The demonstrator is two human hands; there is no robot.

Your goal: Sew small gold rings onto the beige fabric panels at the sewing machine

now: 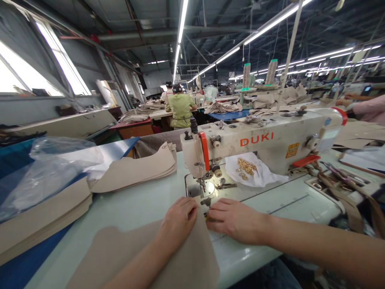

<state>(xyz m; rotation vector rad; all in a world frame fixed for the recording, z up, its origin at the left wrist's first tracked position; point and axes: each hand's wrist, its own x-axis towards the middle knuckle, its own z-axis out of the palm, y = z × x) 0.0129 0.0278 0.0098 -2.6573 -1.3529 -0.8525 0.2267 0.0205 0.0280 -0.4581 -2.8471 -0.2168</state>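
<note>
A large beige fabric panel [192, 261] lies on the pale green table in front of the sewing machine [258, 140]. My left hand [180, 216] rests on the panel near its upper edge, fingers curled and pinching at the fabric. My right hand [227, 218] is just right of the panel's edge, its fingers bent together; a small yellow bit shows at the fingertips, and what they hold is hidden. Both hands are just below the lit needle area [206, 188], close together but apart.
Stacked beige pieces [135, 168] lie at the left, beside clear plastic [54, 168]. Small gold parts sit on a white cloth [267, 172] behind the needle. Scissors and brown straps [345, 196] are at right. A person [180, 106] sits ahead; a pink sleeve [369, 109] shows right.
</note>
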